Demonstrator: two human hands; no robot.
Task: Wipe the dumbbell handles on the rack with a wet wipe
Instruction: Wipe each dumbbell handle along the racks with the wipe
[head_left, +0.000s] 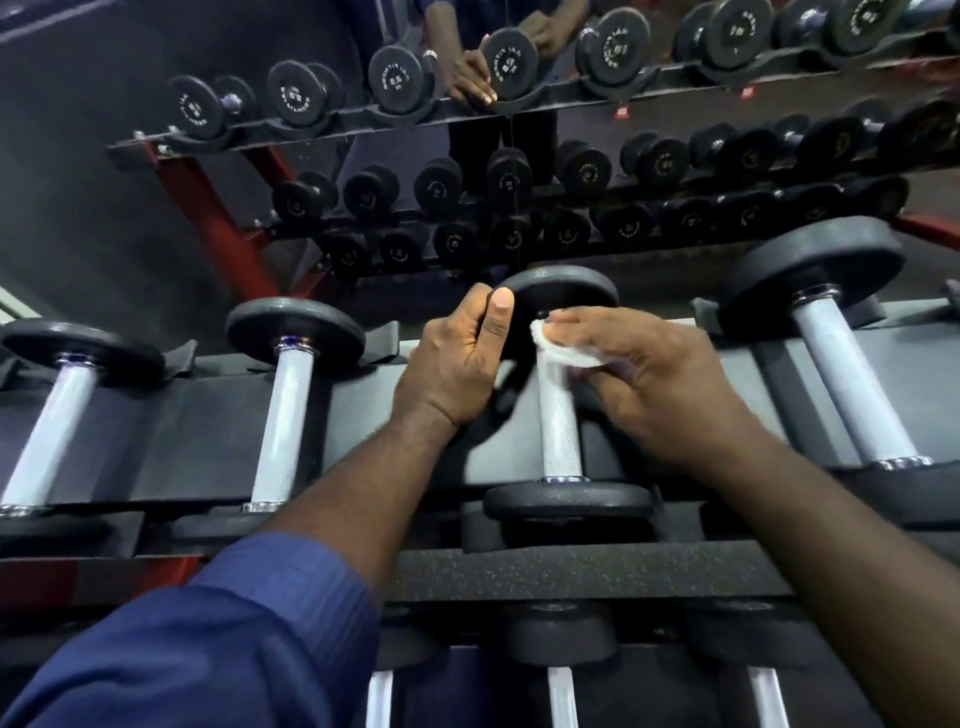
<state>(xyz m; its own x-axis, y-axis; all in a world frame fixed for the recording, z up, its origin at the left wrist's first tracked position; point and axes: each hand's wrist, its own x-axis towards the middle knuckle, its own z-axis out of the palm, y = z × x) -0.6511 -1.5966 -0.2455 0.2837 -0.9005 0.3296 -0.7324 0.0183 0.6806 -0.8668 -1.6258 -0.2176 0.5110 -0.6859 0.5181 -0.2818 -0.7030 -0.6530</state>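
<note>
A dumbbell with a silver knurled handle lies on the top shelf of the rack, straight ahead. My left hand grips the far black weight plate of this dumbbell, thumb up against its rim. My right hand holds a folded white wet wipe and presses it on the far end of the handle, close to that plate. The near plate sits at the shelf's front edge.
Other dumbbells lie on the same shelf: two to the left, one larger to the right. A lower shelf holds more handles. Behind the rack a mirror reflects the dumbbells and a person's hands.
</note>
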